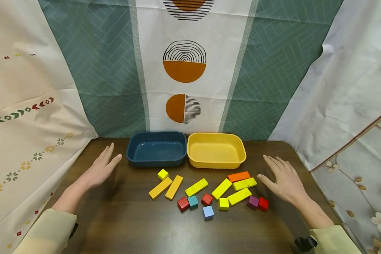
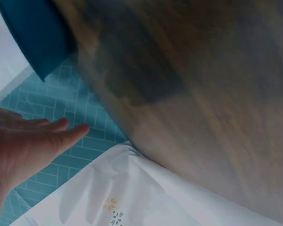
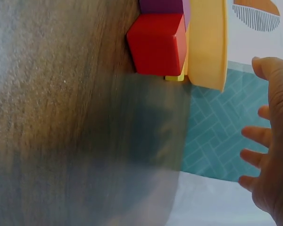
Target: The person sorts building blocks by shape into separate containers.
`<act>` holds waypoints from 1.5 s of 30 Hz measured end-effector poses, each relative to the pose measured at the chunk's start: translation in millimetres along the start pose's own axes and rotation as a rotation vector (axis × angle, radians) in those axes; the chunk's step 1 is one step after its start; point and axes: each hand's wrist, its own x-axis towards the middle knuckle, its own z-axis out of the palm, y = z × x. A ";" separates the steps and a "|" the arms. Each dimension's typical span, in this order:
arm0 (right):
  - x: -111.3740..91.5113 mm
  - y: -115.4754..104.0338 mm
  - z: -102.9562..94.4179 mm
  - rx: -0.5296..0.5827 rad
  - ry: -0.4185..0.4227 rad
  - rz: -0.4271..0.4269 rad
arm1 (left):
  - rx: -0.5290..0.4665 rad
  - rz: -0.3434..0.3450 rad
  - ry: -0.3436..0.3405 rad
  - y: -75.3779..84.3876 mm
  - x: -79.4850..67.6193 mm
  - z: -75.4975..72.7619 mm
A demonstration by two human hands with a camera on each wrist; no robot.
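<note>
Fingers (image 1: 266, 181) either side of blocks (image 1: 196, 187)

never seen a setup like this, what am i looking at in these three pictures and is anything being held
There is no machine here, just a person's bare left hand and right hand. Both are open and hold nothing.

The widest picture is taken from the person's head, looking forward and down. The other two are taken from the wrists: one shows the left hand and part of the blue tray, the other the right hand near a red cube.

On the dark table, the blue tray and a yellow tray stand side by side. In front lie loose small cubes and longer blocks in several colours.
</note>
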 end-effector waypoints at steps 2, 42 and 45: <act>-0.6 -2.5 -2.3 -0.002 0.022 -0.021 | -0.069 0.011 -0.009 2.0 4.1 -1.0; -37.2 -23.7 -0.2 0.038 -0.076 -0.111 | -0.727 -0.215 0.112 -11.8 64.6 33.4; -38.5 -22.1 1.7 0.048 -0.101 -0.104 | -0.728 -0.213 0.123 -14.4 64.2 34.4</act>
